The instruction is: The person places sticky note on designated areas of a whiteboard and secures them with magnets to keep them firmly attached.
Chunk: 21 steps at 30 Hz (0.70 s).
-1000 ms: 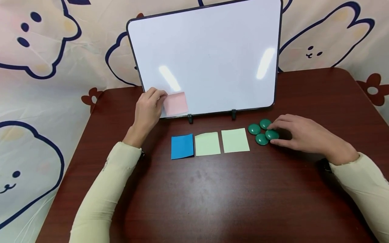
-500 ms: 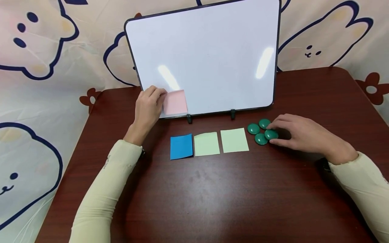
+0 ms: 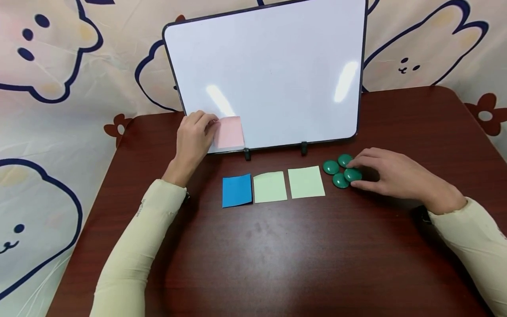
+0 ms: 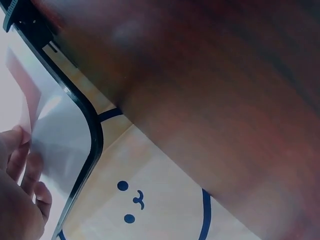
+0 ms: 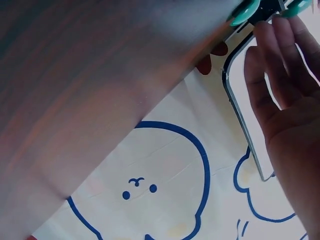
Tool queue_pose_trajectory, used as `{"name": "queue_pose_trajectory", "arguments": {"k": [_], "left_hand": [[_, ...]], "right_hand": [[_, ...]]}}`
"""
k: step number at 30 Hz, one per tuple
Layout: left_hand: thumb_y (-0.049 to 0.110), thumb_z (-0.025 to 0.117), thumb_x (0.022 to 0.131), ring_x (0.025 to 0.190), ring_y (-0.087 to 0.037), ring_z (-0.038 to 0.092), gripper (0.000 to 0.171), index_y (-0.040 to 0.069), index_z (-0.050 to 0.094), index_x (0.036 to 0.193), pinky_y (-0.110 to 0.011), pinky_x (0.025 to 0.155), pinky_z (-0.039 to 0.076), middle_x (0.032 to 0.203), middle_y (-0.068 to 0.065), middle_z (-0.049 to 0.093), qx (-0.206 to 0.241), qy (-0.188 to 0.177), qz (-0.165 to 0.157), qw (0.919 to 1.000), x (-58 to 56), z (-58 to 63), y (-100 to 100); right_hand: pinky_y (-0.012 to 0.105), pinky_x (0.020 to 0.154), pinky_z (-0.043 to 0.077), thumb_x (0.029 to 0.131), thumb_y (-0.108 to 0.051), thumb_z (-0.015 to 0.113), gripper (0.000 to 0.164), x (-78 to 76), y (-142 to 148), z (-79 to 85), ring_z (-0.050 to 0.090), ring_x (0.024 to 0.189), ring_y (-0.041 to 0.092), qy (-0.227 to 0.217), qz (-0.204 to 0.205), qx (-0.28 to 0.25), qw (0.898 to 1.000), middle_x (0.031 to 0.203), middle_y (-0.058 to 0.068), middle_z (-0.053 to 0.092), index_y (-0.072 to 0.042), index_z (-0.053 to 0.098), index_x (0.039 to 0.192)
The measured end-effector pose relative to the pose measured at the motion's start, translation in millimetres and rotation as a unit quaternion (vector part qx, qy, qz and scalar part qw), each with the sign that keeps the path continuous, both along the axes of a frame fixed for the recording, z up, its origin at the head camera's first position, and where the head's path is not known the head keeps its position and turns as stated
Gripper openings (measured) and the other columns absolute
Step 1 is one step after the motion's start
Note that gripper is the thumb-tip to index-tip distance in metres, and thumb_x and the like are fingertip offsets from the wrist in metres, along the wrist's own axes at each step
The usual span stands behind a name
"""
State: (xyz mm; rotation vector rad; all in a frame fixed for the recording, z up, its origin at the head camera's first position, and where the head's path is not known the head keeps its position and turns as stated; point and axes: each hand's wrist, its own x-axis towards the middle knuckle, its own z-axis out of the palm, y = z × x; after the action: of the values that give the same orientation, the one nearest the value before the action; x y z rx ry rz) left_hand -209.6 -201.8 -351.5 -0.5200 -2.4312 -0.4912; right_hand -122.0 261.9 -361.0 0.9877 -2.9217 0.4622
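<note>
At the whiteboard's (image 3: 277, 79) lower left corner, my left hand (image 3: 194, 135) pinches the left edge of a pink sticky note (image 3: 230, 133). The note lies against the board; the left wrist view shows thumb and fingertips at the edge of the pink paper (image 4: 30, 95). On the table's right side my right hand (image 3: 392, 176) rests with loosely bent fingers beside several round green magnets (image 3: 353, 175). Its fingertips touch or nearly touch the nearest ones. In the right wrist view the fingers reach up to two green magnets (image 5: 245, 12).
In front of the board lie a blue sticky note (image 3: 236, 190) and two pale green ones, the left (image 3: 270, 187) and the right (image 3: 306, 182), in a row. Black feet (image 3: 247, 154) hold the board up on the dark wooden table (image 3: 277, 255). A patterned cloth (image 3: 35, 132) hangs behind.
The pink note has shifted slightly up and lies flatter and straighter on the whiteboard, the left hand still at its edge. The right hand has stayed by the magnets.
</note>
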Motion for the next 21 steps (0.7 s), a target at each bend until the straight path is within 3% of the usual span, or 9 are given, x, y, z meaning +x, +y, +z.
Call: {"name": "queue_pose_trajectory", "arguments": {"k": [3,11,21], "left_hand": [[0.017,0.071,0.093,0.086,-0.03,0.062,0.018,0.001,0.074,0.101,-0.041,0.075,0.046,0.093,-0.016,0.07,0.003,0.004,0.004,1.0,-1.7,0.1,0.2],[0.018,0.072,0.092,0.087,-0.031,0.059,0.018,0.001,0.072,0.099,-0.042,0.076,0.045,0.091,-0.016,0.065,0.008,0.009,-0.003,0.9999,-1.8,-2.8,-0.1],[0.01,0.072,0.091,0.089,-0.034,0.058,0.012,-0.001,0.07,0.096,-0.043,0.077,0.043,0.094,-0.017,0.064,-0.003,0.034,-0.026,0.9991,-0.4,1.3,-2.4]], "right_hand": [[0.036,0.083,0.056,0.076,-0.029,0.087,0.041,1.1,-0.9,2.6,0.057,0.099,0.002,0.004,0.006,-0.018,1.0,0.109,-0.012,0.065,-0.024,0.072,0.114],[0.017,0.081,0.05,0.075,-0.026,0.088,0.045,4.8,-4.0,3.2,0.056,0.098,0.001,0.017,0.025,-0.066,0.997,0.11,-0.017,0.062,-0.028,0.069,0.116],[0.025,0.081,0.047,0.071,-0.028,0.089,0.047,-5.0,-5.6,0.7,0.055,0.099,0.004,0.105,0.048,-0.044,0.992,0.108,-0.006,0.066,-0.018,0.071,0.113]]}}
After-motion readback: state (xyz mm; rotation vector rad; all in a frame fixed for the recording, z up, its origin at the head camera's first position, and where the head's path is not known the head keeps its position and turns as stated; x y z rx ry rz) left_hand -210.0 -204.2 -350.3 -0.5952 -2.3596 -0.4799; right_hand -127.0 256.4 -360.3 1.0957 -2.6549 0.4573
